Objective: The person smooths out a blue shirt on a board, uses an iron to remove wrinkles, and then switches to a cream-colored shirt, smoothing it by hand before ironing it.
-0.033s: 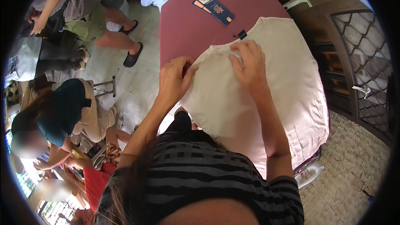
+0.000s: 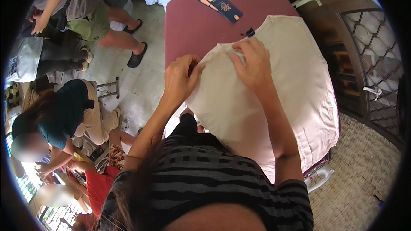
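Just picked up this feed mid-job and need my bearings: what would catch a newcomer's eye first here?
A large cream cloth spreads over the right half of a maroon table, with the left hand and right hand both pinching its near-left edge. A dark blue booklet lies at the table's far side. On the left, other people sit and stand on the pale floor.

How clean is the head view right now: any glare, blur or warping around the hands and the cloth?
Head view: fisheye bends the maroon table edge and leaves a black rim at the corners. Soft, even daylight; the cream cloth looks pale but keeps its folds. Left hand and right hand on its edge look sharp. Bright window glare at lower left; hair and striped shirt fill the lower frame.
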`<state>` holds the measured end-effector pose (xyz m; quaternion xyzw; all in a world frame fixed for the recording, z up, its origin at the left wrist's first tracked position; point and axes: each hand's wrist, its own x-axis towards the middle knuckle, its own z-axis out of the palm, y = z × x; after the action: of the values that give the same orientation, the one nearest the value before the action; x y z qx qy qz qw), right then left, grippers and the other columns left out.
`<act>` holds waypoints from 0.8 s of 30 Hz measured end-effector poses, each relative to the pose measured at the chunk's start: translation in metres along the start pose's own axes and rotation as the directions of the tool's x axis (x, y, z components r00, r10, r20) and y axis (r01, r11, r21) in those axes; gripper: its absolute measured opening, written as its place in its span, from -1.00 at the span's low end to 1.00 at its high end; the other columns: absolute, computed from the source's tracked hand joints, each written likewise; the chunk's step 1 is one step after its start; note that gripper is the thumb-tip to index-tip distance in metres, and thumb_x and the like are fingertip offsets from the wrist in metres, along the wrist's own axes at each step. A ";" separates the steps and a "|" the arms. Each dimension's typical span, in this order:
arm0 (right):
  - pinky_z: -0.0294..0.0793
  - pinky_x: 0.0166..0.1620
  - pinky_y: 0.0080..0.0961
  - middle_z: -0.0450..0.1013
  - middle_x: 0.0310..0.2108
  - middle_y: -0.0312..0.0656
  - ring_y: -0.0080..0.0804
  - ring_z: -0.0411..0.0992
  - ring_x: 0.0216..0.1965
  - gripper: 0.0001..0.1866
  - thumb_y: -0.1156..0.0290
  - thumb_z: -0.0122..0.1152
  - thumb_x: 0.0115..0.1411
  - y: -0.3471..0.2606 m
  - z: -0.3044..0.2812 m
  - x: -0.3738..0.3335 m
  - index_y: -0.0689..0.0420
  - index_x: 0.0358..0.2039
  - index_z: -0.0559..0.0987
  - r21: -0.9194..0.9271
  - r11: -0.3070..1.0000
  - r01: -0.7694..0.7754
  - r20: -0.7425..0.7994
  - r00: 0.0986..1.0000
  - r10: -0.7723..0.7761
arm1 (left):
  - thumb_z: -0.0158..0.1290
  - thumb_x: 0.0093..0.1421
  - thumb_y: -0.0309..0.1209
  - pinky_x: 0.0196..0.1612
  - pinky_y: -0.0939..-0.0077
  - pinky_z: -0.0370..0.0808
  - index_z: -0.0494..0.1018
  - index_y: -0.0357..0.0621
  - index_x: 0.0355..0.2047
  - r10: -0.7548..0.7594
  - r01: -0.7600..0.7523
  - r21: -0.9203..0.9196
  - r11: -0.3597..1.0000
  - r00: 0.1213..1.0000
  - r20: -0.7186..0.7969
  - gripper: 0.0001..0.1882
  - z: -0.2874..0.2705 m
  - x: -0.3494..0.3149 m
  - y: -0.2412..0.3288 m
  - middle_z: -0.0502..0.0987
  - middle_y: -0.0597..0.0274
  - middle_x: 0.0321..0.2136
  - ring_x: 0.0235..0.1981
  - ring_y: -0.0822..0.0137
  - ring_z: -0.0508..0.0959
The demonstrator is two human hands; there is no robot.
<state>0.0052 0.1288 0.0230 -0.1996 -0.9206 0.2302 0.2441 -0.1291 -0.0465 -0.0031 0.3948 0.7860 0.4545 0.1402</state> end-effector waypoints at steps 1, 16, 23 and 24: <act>0.35 -0.13 -0.18 0.45 -0.28 -0.22 -0.15 0.40 -0.18 -0.86 0.38 0.32 0.13 -0.006 0.009 0.005 0.09 -0.31 0.58 -0.011 0.999 0.033 0.012 0.999 -0.033 | 0.29 0.08 -0.33 -0.39 0.24 0.40 0.52 -0.17 -0.38 0.011 -0.011 -0.027 1.000 0.999 -0.033 -0.78 0.001 -0.003 0.000 0.51 0.16 -0.57 -0.52 0.11 0.50; 0.39 -0.30 -0.25 0.49 -0.44 -0.22 -0.19 0.43 -0.40 -0.88 0.36 0.31 0.17 0.010 0.051 0.014 0.13 -0.37 0.61 -0.038 0.989 0.140 -0.168 0.975 -0.145 | 0.23 0.11 -0.44 -0.29 0.13 0.35 0.47 -0.13 -0.35 -0.060 0.060 0.255 0.965 0.998 -0.010 -0.85 -0.017 -0.044 -0.003 0.55 0.16 -0.51 -0.41 0.13 0.55; 0.44 -0.26 -0.37 0.50 -0.33 -0.09 -0.21 0.48 -0.32 -0.86 0.42 0.28 0.20 -0.011 0.020 -0.007 0.18 -0.26 0.58 0.316 0.941 0.119 -0.275 0.961 -0.029 | 0.16 0.16 -0.27 0.25 0.05 0.21 0.46 -0.04 0.07 0.463 -0.476 0.191 0.858 0.879 0.110 -0.55 0.042 -0.041 0.019 0.39 0.05 0.16 0.26 -0.04 0.31; 0.44 -0.24 -0.37 0.50 -0.33 -0.09 -0.19 0.47 -0.31 -0.86 0.43 0.28 0.20 -0.018 0.009 -0.024 0.18 -0.25 0.58 0.256 0.952 0.168 -0.315 0.945 -0.082 | 0.14 0.18 -0.22 0.28 0.02 0.15 0.43 -0.03 0.12 0.465 -0.488 0.283 0.826 0.873 0.148 -0.50 0.049 -0.043 0.021 0.33 0.04 0.22 0.31 -0.05 0.24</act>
<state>0.0151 0.0996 0.0165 -0.1365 -0.8418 0.3086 0.4213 -0.0622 -0.0433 -0.0192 0.6117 0.7186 0.3305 -0.0130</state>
